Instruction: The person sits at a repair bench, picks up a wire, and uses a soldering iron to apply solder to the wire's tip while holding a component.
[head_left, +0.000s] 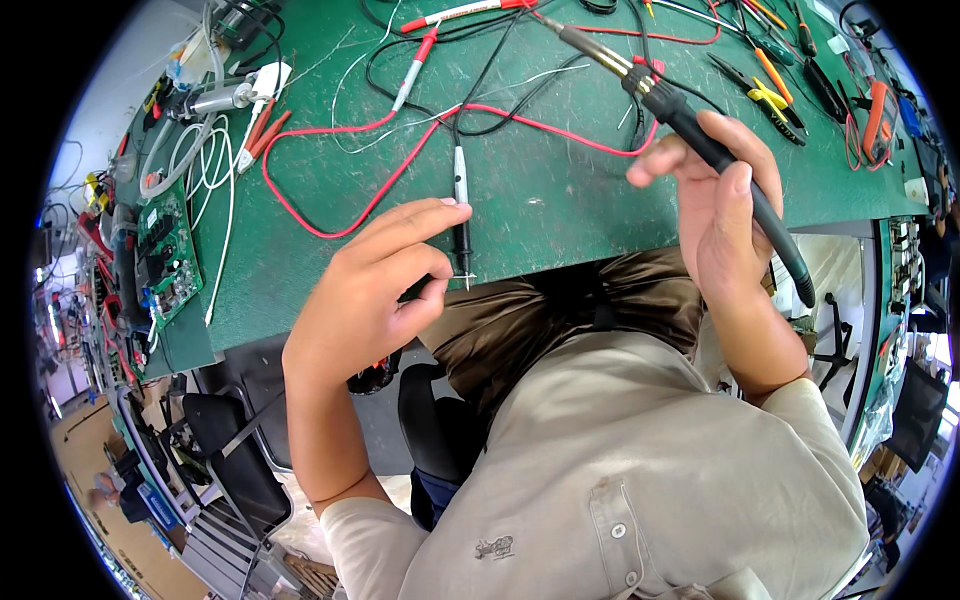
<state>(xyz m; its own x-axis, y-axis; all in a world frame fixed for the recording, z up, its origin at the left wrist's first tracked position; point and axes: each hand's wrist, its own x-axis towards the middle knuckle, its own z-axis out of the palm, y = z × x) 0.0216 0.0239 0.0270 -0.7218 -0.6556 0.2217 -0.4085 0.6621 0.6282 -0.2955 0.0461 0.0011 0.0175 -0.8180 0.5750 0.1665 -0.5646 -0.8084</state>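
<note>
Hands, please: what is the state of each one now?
Left hand: partly curled at test probe; grip cannot be told.
Right hand: holding soldering iron.

At the left edge of the bench [330,270], I view a circuit board [172,262]; red clips [273,132] lie above it. At upper right, I observe yellow-handled pliers [768,99] and, farther right, an orange meter [877,122]. Lower left: a black chair [250,485].

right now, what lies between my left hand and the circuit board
In the head view, a white cable runs between the circuit board and your left hand, with green tabletop beyond it.
</note>
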